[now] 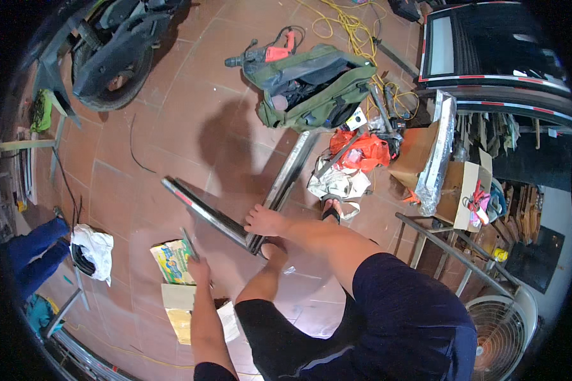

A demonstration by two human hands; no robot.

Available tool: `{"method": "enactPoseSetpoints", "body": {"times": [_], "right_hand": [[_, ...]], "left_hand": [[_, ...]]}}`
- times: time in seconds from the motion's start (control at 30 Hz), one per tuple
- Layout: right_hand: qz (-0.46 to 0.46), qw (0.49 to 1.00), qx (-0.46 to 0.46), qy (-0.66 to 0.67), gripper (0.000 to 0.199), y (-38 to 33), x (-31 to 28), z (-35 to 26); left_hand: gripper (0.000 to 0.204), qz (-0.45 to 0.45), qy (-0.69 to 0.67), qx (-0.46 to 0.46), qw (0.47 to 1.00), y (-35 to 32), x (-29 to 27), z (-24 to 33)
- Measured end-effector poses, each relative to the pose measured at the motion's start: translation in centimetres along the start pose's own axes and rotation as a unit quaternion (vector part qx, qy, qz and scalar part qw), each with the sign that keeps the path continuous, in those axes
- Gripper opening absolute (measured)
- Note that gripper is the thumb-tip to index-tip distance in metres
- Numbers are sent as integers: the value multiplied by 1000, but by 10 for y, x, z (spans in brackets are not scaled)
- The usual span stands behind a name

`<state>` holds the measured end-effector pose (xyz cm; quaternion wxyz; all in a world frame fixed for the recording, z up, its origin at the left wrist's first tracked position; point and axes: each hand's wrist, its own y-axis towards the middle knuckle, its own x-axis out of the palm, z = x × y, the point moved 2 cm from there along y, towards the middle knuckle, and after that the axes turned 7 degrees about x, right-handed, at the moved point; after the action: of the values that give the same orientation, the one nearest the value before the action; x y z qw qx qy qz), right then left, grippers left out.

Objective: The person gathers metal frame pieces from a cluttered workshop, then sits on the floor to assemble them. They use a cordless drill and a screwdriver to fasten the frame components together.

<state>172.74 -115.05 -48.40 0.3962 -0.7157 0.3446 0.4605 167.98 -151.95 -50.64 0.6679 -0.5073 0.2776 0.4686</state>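
Note:
An L-shaped metal frame (pixel 203 214) lies on the floor in front of me, its two channel-like bars meeting in a corner by my bare foot. My right hand (pixel 265 221) is closed over one bar just above that corner. To the left, my left hand (pixel 199 270) grips a slim grey tool (pixel 189 244), whose exact kind I cannot make out. That hand hangs over a yellow and green printed carton (pixel 170 260), near an opened cardboard box (pixel 178 312) whose contents are mostly hidden by my forearm.
Ahead sit a green tool bag (pixel 324 89) and a red and grey drill (pixel 267 53). Yellow cord (pixel 356 32) loops behind them. On the right are an orange plastic bag (pixel 362 151), a cardboard box (pixel 416 152) and a fan (pixel 499 330). Someone's blue trouser legs (pixel 41 251) show at left.

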Motion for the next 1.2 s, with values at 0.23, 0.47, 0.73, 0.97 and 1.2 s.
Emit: {"method": "enactPoseSetpoints", "body": {"times": [0.23,0.47,0.73,0.97,1.2], "right_hand": [[1,1000,21,23,15,-5,74,69],[-45,996,-12,74,23,-9,101,150],[300,950,76,-33,70,-9,-59,395],[-6,967,253,-45,31,-101,-46,416],[-33,987,159,-17,43,-126,-12,394]], "left_hand": [[38,50,-23,17,998,129,69,84],[35,62,-27,37,997,231,123,99],[42,-2,9,21,1000,311,145,49],[49,-126,162,33,978,299,146,49],[76,-279,249,107,921,313,186,15]]}}
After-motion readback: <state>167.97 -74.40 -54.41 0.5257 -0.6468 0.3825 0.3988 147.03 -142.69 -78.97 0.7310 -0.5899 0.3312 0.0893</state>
